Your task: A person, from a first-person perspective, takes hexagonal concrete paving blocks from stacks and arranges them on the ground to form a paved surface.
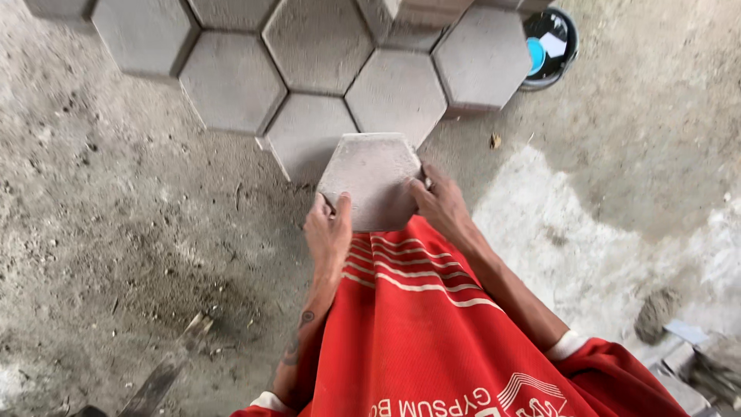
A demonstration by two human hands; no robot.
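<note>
My left hand (328,232) and right hand (440,202) clasp a grey hexagonal paver (372,179) by its two sides | I hold it above my red shirt (417,324), near the laid pavers (309,69) on the ground | dark bucket (549,46) beyond them.

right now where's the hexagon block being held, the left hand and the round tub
hexagon block (372,179): head view, middle of its grey top face
left hand (329,232): head view, back of the hand
round tub (570,40): head view, its dark right rim
</note>
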